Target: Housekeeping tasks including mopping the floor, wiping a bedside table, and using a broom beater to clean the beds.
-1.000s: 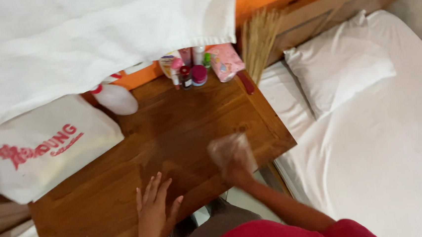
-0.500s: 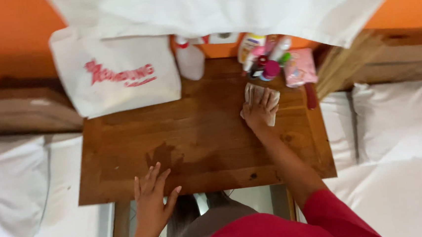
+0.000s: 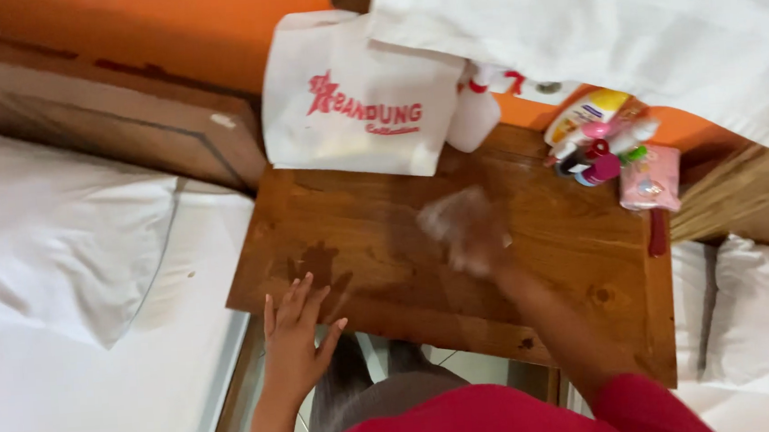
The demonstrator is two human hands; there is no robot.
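My right hand is blurred with motion over the middle of a brown wooden bedside table, pressing a crumpled pale cloth onto the top. My left hand rests flat on the table's near left edge, fingers spread, holding nothing. A damp dark patch shows on the wood just above the left hand.
A white printed bag leans at the table's back. Small bottles and a pink packet crowd the back right corner, beside a white spray bottle. White beds with pillows flank the table. A white sheet hangs above.
My right hand has swept the cloth from the table's back right corner toward the middle. The view has shifted right. My left hand stays on the near edge.
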